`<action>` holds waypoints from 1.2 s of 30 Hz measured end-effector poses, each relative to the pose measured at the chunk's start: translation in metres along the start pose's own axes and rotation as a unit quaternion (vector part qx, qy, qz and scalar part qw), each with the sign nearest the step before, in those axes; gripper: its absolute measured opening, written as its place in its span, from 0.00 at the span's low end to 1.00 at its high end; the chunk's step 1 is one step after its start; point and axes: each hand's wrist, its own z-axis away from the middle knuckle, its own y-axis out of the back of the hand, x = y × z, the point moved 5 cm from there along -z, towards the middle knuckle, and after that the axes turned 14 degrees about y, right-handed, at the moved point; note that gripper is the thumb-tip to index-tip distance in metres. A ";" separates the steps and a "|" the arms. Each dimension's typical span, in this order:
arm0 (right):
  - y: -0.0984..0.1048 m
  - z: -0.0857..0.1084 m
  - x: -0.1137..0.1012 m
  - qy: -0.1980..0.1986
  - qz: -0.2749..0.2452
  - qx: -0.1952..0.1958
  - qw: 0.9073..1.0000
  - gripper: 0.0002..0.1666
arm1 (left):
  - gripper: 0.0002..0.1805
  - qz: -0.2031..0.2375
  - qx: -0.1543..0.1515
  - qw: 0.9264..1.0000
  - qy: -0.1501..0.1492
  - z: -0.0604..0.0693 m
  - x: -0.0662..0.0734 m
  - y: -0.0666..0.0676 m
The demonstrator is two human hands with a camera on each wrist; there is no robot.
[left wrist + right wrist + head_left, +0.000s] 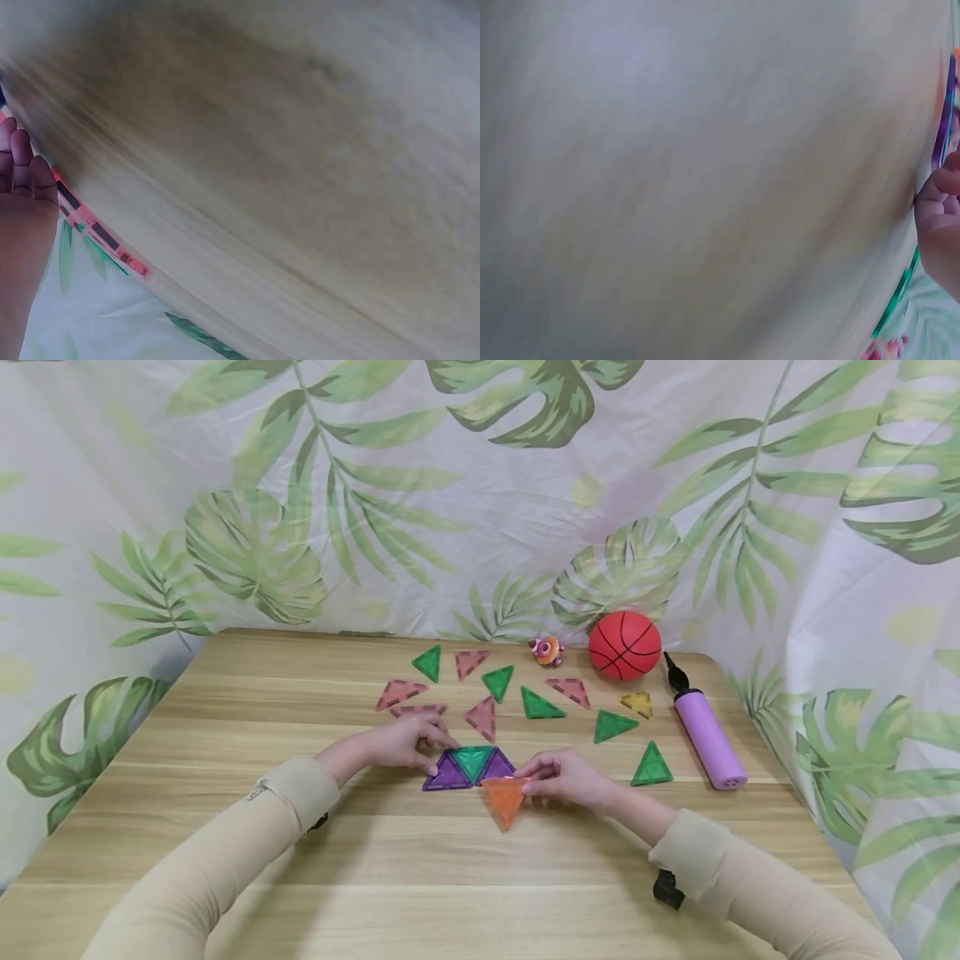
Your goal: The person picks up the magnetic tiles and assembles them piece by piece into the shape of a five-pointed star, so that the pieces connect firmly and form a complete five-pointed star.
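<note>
A row of flat magnetic tiles lies on the table: a purple triangle tile (448, 774), a green triangle tile (474, 762) pointing down, and a second purple triangle tile (495, 767). With thumb and forefinger, my left hand (406, 743) holds the left purple tile along its outer side. My right hand (564, 777) pinches an orange triangle tile (506, 802) by its upper right corner, point downward, in front of the right purple tile. Whether the orange tile touches the row I cannot tell. Both wrist views mostly show blurred tabletop, with each hand at the edge.
Behind the hands lie several loose pink tiles (482, 718) and green tiles (542, 703), plus a small yellow tile (637, 703). Toward the back right are a red ball (625, 645), a small toy figure (547, 651) and a purple hand pump (710, 739). A leaf-print curtain (450, 527) hangs behind.
</note>
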 end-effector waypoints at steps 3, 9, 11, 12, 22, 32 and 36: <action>-0.011 -0.004 -0.003 0.005 -0.011 -0.005 1.000 0.16 | 0.26 0.009 -0.004 1.000 0.000 -0.001 0.000 0.000; -0.027 -0.014 -0.008 0.008 0.001 0.005 1.000 0.14 | 0.26 0.030 -0.007 1.000 0.001 -0.001 -0.004 0.000; -0.031 -0.016 -0.009 0.004 0.006 0.013 1.000 0.13 | 0.26 0.035 -0.007 0.999 -0.001 0.000 -0.005 0.000; -0.033 -0.017 -0.010 0.005 0.007 0.014 1.000 0.12 | 0.26 0.037 -0.007 0.999 -0.003 0.000 -0.005 0.000; -0.047 -0.026 -0.021 0.056 0.103 0.010 0.993 0.10 | 0.26 0.064 -0.024 0.997 0.029 -0.001 -0.009 -0.002; -0.058 -0.035 -0.028 0.087 0.185 -0.016 0.979 0.10 | 0.26 0.068 -0.026 0.997 0.036 -0.002 -0.011 -0.003; -0.062 -0.038 -0.032 0.118 0.217 -0.024 0.969 0.11 | 0.26 0.065 -0.027 0.997 0.038 -0.003 -0.012 -0.004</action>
